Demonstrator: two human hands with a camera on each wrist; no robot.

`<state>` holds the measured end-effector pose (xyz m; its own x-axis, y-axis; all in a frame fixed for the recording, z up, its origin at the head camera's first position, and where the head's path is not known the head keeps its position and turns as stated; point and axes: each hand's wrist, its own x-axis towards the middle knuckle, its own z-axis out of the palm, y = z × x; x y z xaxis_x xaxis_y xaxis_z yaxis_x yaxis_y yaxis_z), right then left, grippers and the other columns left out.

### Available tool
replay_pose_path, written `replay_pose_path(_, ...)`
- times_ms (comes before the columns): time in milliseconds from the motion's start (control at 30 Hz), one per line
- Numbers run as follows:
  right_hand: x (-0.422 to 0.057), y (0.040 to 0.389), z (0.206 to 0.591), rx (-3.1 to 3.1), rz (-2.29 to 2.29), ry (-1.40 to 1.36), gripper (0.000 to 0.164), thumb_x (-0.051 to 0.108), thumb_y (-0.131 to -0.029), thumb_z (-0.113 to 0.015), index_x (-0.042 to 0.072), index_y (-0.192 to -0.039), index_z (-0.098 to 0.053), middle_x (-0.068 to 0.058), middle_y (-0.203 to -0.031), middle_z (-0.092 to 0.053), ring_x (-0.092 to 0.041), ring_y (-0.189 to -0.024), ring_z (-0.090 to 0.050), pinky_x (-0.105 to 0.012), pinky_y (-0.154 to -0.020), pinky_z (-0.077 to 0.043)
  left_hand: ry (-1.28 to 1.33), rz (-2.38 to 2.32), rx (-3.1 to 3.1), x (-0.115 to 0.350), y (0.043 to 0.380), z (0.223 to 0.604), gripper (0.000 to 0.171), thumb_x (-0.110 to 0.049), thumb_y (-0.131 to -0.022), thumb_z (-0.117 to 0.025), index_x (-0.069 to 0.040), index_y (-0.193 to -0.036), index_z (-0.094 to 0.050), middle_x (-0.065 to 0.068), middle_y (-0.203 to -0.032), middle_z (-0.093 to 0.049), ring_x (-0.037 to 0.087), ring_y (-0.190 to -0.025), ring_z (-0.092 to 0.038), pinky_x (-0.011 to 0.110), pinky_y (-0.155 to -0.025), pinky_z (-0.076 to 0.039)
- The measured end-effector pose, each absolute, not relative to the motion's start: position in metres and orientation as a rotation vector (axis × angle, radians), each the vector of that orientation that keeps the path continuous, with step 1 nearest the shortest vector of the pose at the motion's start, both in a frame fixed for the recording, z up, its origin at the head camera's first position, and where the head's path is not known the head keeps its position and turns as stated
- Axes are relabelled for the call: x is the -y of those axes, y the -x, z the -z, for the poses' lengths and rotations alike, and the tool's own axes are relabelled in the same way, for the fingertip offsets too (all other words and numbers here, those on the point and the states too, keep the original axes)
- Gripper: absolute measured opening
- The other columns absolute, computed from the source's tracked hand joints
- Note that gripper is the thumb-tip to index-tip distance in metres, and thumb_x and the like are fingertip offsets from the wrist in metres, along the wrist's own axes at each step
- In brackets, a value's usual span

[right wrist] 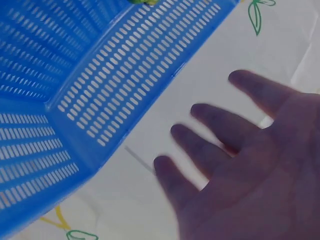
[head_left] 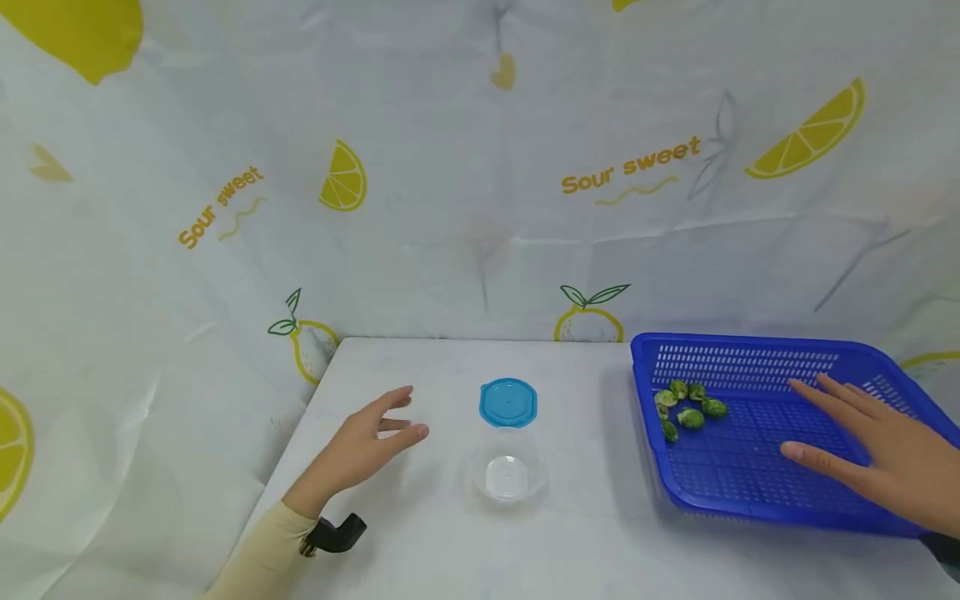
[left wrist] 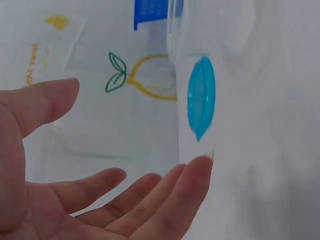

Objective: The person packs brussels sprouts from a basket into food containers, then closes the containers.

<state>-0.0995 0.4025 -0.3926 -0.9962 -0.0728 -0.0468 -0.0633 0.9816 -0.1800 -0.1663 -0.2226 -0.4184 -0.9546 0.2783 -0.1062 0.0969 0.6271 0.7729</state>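
Note:
My left hand (head_left: 360, 450) hovers over the left part of the table, thumb and fingers spread apart and nothing in them. To its right stands a clear round plastic container (head_left: 507, 475). Just behind that lies its blue lid (head_left: 508, 403), which also shows beyond my fingertips in the left wrist view. My right hand (head_left: 885, 442) is held over the right side of a blue plastic basket (head_left: 765, 508), fingers spread and holding nothing. Several Brussels sprouts (head_left: 691, 418) sit in the basket's left corner, away from the right hand.
The white table (head_left: 577, 533) ends at the back against a white cloth (head_left: 450, 208) printed with lemons and "Sour sweet" lettering. The basket's slotted walls rise around the sprouts. A black strap (head_left: 333, 533) is around the left wrist.

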Motion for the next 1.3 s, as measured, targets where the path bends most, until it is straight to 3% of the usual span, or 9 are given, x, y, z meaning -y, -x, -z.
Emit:
replay_pose_path(100, -0.402, 0.113, 0.381, -3.037, 0.275, 0.177, 0.098, 0.06, -0.104, -0.063, -0.001, -0.169, -0.024, -0.047, -0.164, -0.024, -0.075, -0.144, -0.026, -0.094, -0.102, -0.027, -0.309, -1.419, -2.369, 0.203, 0.177, 0.43, 0.075, -0.048, -0.101, -0.075, -0.014, -0.162, -0.048, 0.018, -0.155, -0.059, 0.031, -0.128, -0.071, 0.041, -0.092, -0.069)
replay_pose_path(200, -0.4, 0.126, 0.373, -3.051, 0.284, 0.281, 0.087, 0.055, -0.103, -0.069, 0.0, -0.163, -0.041, -0.044, -0.157, -0.043, -0.07, -0.133, -0.048, -0.084, -0.094, -0.046, -0.337, -1.489, -2.162, 0.188, 0.185, 0.438, 0.069, -0.039, -0.103, -0.074, -0.006, -0.159, -0.05, 0.021, -0.143, -0.064, 0.033, -0.122, -0.073, 0.041, -0.09, -0.069)
replay_pose_path(333, -0.401, 0.143, 0.371, -3.01, 0.411, 0.346, 0.078, 0.05, -0.102, -0.073, 0.001, -0.158, -0.051, -0.039, -0.149, -0.057, -0.059, -0.123, -0.065, -0.068, -0.083, -0.061, -0.353, -1.485, -2.021, 0.173, 0.192, 0.444, 0.067, -0.037, -0.103, -0.074, -0.004, -0.157, -0.052, 0.021, -0.139, -0.066, 0.029, -0.113, -0.074, 0.043, -0.09, -0.069)
replay_pose_path(467, -0.407, 0.162, 0.381, -2.883, 0.577, 0.344, 0.074, 0.045, -0.103, -0.073, -0.002, -0.156, -0.052, -0.035, -0.149, -0.06, -0.051, -0.125, -0.068, -0.055, -0.085, -0.065, -0.325, -1.47, -1.954, 0.168, 0.198, 0.451, 0.062, -0.037, -0.102, -0.075, -0.006, -0.153, -0.057, 0.019, -0.138, -0.068, 0.025, -0.105, -0.072, 0.041, -0.089, -0.069)
replay_pose_path(567, -0.413, 0.174, 0.391, -2.822, 0.66, 0.368, 0.064, 0.036, -0.102, -0.075, -0.002, -0.151, -0.058, -0.03, -0.148, -0.063, -0.036, -0.124, -0.072, -0.036, -0.087, -0.065, -0.307, -1.461, -1.923, 0.165, 0.201, 0.457, 0.056, -0.034, -0.101, -0.077, -0.008, -0.149, -0.061, 0.016, -0.123, -0.072, 0.024, -0.099, -0.07, 0.04, -0.086, -0.07)
replay_pose_path(633, -0.416, 0.181, 0.397, -2.785, 0.706, 0.384, 0.058, 0.03, -0.102, -0.076, -0.002, -0.148, -0.061, -0.028, -0.146, -0.065, -0.033, -0.123, -0.072, -0.025, -0.086, -0.062, -0.307, -1.461, -1.901, 0.163, 0.203, 0.461, 0.054, -0.031, -0.1, -0.078, -0.008, -0.146, -0.063, 0.013, -0.113, -0.072, 0.022, -0.094, -0.07, 0.039, -0.085, -0.07)
replay_pose_path(700, -0.418, 0.187, 0.402, -2.741, 0.752, 0.373, 0.055, 0.027, -0.103, -0.075, -0.003, -0.147, -0.062, -0.028, -0.145, -0.066, -0.034, -0.125, -0.071, -0.021, -0.086, -0.059, -0.311, -1.461, -1.883, 0.162, 0.205, 0.464, 0.052, -0.028, -0.099, -0.079, -0.007, -0.145, -0.064, 0.01, -0.104, -0.071, 0.02, -0.089, -0.07, 0.039, -0.084, -0.07)
replay_pose_path(800, -0.419, 0.195, 0.408, -2.673, 0.81, 0.348, 0.054, 0.025, -0.104, -0.073, -0.006, -0.146, -0.062, -0.03, -0.145, -0.065, -0.045, -0.128, -0.068, -0.022, -0.087, -0.059, -0.318, -1.462, -1.865, 0.16, 0.207, 0.468, 0.052, -0.023, -0.099, -0.079, -0.006, -0.145, -0.064, 0.006, -0.1, -0.071, 0.018, -0.084, -0.071, 0.038, -0.082, -0.07)
replay_pose_path(1300, -0.407, 0.223, 0.432, -2.616, 0.817, 0.363, 0.04, 0.016, -0.097, -0.079, -0.005, -0.129, -0.072, -0.023, -0.129, -0.075, -0.038, -0.115, -0.074, -0.024, -0.085, -0.06, -0.34, -1.51, -1.783, 0.161, 0.217, 0.477, 0.045, -0.014, -0.1, -0.078, -0.009, -0.143, -0.067, 0.008, -0.098, -0.073, 0.017, -0.076, -0.072, 0.034, -0.076, -0.07)
